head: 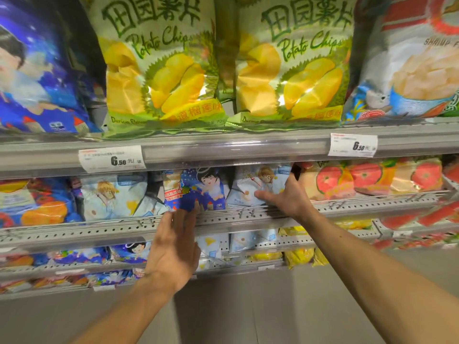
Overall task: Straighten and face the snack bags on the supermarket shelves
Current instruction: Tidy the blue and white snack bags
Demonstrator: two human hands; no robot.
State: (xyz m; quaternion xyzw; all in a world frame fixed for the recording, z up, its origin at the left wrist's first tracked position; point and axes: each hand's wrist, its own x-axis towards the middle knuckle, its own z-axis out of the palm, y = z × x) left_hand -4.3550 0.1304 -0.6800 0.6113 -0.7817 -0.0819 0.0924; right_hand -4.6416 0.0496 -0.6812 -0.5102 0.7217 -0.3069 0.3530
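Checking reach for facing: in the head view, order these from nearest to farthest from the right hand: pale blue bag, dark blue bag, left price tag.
1. Pale blue bag, under the right hand.
2. Dark blue bag, just left.
3. Left price tag, upper rail, far left.

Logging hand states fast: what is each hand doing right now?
Left hand: open, fingertips touching the dark blue bag.
Right hand: open, spread against the pale blue bag.
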